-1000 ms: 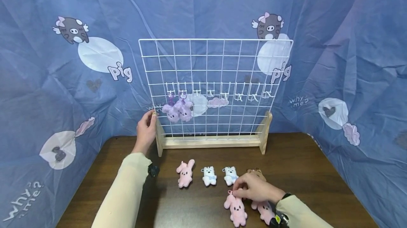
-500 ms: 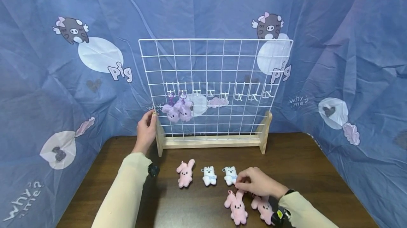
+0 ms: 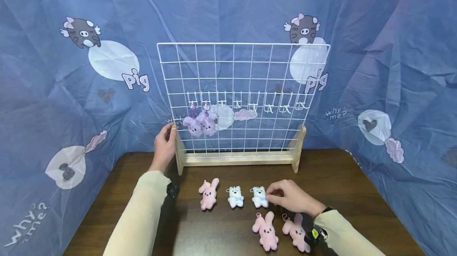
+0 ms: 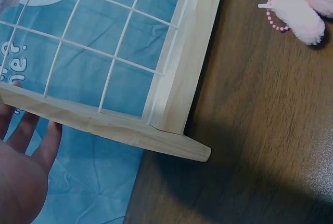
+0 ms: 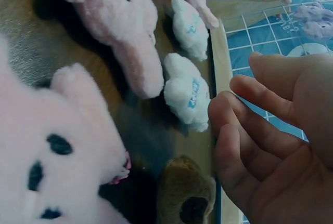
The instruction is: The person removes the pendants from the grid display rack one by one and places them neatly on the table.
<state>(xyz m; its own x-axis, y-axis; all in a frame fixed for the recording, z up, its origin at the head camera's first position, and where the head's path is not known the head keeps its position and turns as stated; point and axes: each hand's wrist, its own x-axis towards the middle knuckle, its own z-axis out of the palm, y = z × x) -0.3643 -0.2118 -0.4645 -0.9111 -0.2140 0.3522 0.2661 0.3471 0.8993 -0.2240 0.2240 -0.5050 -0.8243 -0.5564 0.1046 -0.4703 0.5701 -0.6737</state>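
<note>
My left hand (image 3: pixel 165 145) grips the wooden left upright (image 4: pixel 104 125) of a white wire grid rack (image 3: pixel 233 78); its fingers go behind the wood in the left wrist view. My right hand (image 3: pixel 294 196) hovers with bent, relaxed fingers beside a white bear plush keychain (image 3: pixel 259 197) and holds nothing; the right wrist view shows a gap to the bear (image 5: pixel 187 91). Below it lie two pink rabbit plush keychains, one in front (image 3: pixel 267 232) and one (image 3: pixel 297 233) partly behind the wrist. A brown plush (image 5: pixel 184 193) is hidden by the hand in the head view.
Two purple plush keychains (image 3: pixel 200 123) hang from the leftmost hooks; several more white hooks (image 3: pixel 268 107) run right along the grid. Another pink rabbit (image 3: pixel 208 194) and another white bear (image 3: pixel 235 197) lie on the brown table (image 3: pixel 214 236). Blue patterned cloth (image 3: pixel 250 6) surrounds it.
My right hand has left the front pink rabbit's ear and moved up to the white bear's side. The rabbit stays lying on the table. My left hand keeps its place.
</note>
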